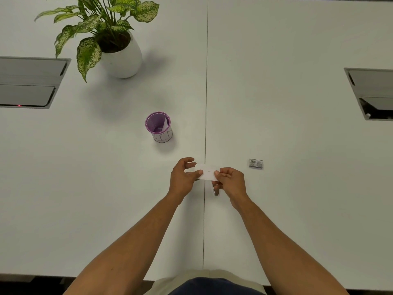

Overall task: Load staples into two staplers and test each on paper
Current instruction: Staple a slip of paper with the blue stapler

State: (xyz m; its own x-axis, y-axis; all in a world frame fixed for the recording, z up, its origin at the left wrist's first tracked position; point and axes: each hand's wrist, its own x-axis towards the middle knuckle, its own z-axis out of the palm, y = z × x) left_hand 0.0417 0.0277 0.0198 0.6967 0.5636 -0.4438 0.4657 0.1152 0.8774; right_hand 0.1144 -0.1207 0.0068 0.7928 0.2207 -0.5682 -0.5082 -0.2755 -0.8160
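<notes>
A small white slip of paper [208,172] is stretched between both hands just above the white table [106,188]. My left hand [184,179] pinches its left end and my right hand [230,184] pinches its right end. A faint staple mark shows near the paper's middle. Under my right hand a small metallic stapler [215,190] pokes out; whether the hand grips it too is unclear. A small staple box [256,163] with a barcode lies on the table to the right. A second stapler is not visible.
A purple mesh cup [159,127] with paper inside stands beyond my hands. A potted plant [119,50] sits at the back left. Recessed cable boxes lie at the left edge [29,81] and right edge [372,92]. A table seam [205,103] runs down the middle.
</notes>
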